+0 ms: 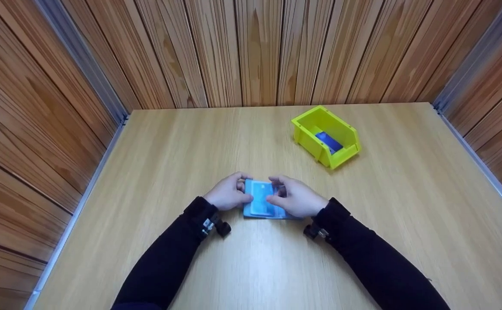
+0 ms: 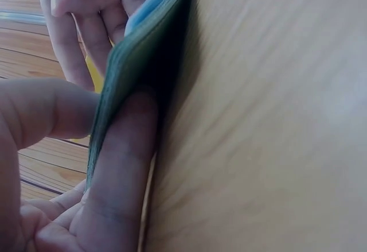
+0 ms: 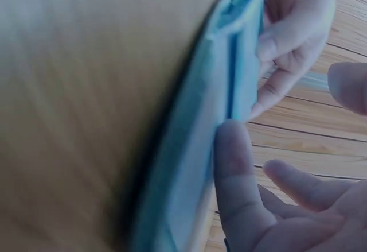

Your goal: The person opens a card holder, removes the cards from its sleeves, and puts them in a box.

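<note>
A light-blue, flat, wallet-like holder (image 1: 260, 198) with a raised panel and a small pale mark lies at the middle of the table. My left hand (image 1: 229, 192) pinches its left edge, thumb on top; the left wrist view shows a finger underneath the layered edge (image 2: 112, 71). My right hand (image 1: 300, 198) is over the holder's right part, fingers loosely bent and thumb apart. In the right wrist view one fingertip (image 3: 232, 140) touches the holder's surface, close to a fold. The right hand hides part of the holder in the head view.
Farther back to the right stands a yellow-green open bin (image 1: 309, 135) with a dark-blue flat object (image 1: 329, 142) inside. Wood-plank walls (image 1: 259, 51) enclose the wooden table (image 1: 169, 155) at the back and both sides.
</note>
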Demonstrator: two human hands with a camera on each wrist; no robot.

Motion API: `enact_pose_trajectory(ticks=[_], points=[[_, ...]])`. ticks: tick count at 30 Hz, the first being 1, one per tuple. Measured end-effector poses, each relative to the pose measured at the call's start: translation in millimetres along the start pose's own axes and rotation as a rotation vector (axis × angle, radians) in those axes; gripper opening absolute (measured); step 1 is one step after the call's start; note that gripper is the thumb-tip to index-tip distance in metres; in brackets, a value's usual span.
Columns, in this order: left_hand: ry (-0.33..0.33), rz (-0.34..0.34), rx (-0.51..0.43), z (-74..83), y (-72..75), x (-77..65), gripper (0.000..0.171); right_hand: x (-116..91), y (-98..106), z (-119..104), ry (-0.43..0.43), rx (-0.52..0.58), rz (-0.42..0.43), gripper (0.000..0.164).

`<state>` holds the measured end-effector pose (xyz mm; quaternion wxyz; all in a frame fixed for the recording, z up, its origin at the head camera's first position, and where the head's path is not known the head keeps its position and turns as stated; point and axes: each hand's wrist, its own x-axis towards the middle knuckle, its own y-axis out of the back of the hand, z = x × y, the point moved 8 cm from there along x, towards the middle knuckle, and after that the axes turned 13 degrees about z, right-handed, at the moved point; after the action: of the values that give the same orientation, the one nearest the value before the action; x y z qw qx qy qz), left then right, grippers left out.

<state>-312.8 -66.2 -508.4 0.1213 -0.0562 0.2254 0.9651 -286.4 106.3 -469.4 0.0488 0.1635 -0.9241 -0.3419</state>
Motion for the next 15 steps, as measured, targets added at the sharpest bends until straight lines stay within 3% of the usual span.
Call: enact_pose_trajectory(ticks=[8, 15], points=[[-0.011, -0.004, -0.009, 0.9, -0.3, -1.2, 0.055, 1.2, -1.2, 2.0, -0.005, 0.034, 0.019, 0.071], [0.007, -0.010, -0.012, 1.0, -0.6, -1.6, 0.055, 7.7, 3.4, 15.3, -0.118, 0.123, 0.039, 0.061]])
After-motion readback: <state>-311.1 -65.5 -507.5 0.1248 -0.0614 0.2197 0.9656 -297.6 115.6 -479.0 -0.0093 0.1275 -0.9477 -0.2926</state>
